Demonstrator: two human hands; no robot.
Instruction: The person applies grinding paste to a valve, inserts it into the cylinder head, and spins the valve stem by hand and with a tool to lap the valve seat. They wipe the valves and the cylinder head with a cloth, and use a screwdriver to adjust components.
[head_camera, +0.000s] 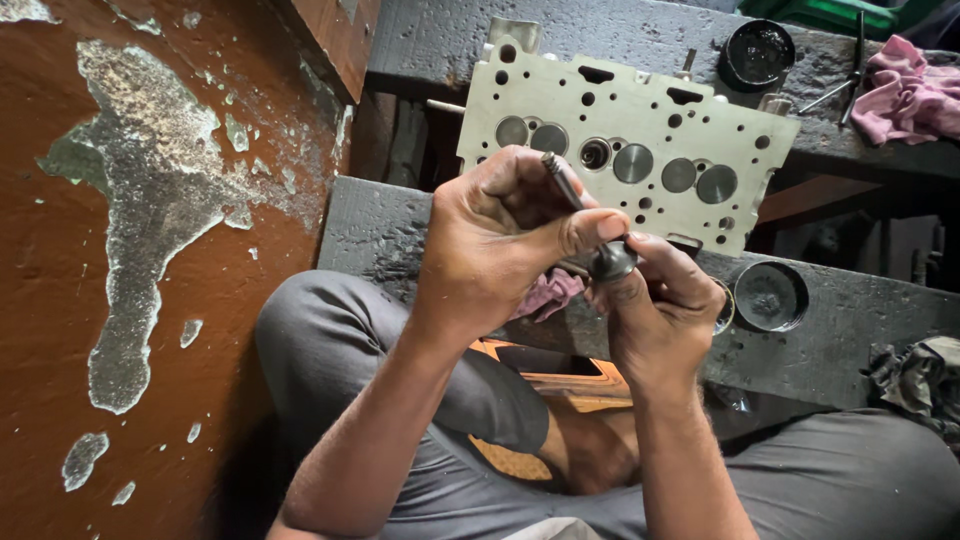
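Your left hand (500, 235) is closed round the stem of an engine valve (590, 225), thumb laid along it toward the head. Your right hand (655, 305) meets it from below, fingertips pinched against the dark, round valve head. The valve is held in the air above your lap, tilted, stem tip pointing up and away from you, just in front of the near edge of the cylinder head (625, 150).

The cylinder head leans upright across two blackened wooden beams (380, 225), its flat face toward you, with several valves seated in it. A shallow round tin (770, 295) sits on the near beam just to the right of your right hand; a second dark tin (757, 55) stands on the far beam near its right end, beside a pink rag (905, 95). Another pinkish cloth (548, 292) shows under your hands.

Judged by its look, the valve is solid steel: stiff, dense for its size, and probably greasy, hence slippery. Grip the stem for control and steady the rim of the valve head with the fingertips; its seating face likely marks easily.
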